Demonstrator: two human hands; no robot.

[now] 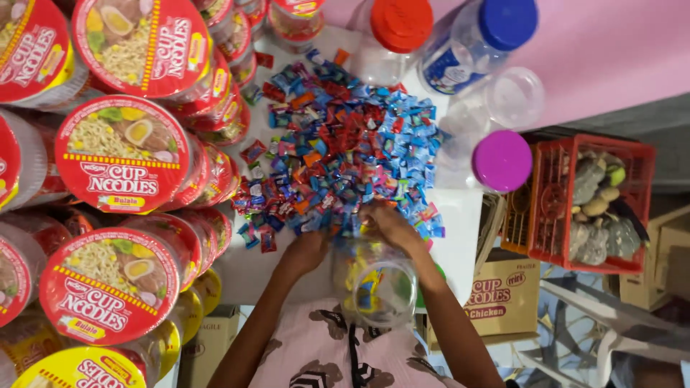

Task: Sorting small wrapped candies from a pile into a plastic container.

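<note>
Candies [345, 147] in crinkly, shiny wrappers of blue, red and orange lie heaped in a loose mound across the middle of the white table [460, 244], spilling toward its near edge. At that edge a clear plastic jar [374, 284] is held tilted with its round mouth toward the pile, a few bright wrapped pieces showing through its see-through wall. The right hand [392, 223] rests on top of the jar's rim, fingers curled down into the nearest sweets; whether it grips any I cannot tell. The left hand [305, 251] lies just beside the jar, fingers bent and pressed into the fringe of the heap, and its hold is likewise hidden from me. Beyond the mound stand two more clear jars, one with a ribbed red lid [401, 23] and one with a blue lid [507, 21], while an open jar [514, 97] and a smooth purple lid [502, 161] sit near the table's right edge. Stacks of red-topped noodle cups [122, 154], round with glossy foil lids, crowd the left side. Off the table to the right is a red plastic crate [582, 201] with lumpy grey shapes inside, and a cardboard box [503, 294] below.
</note>
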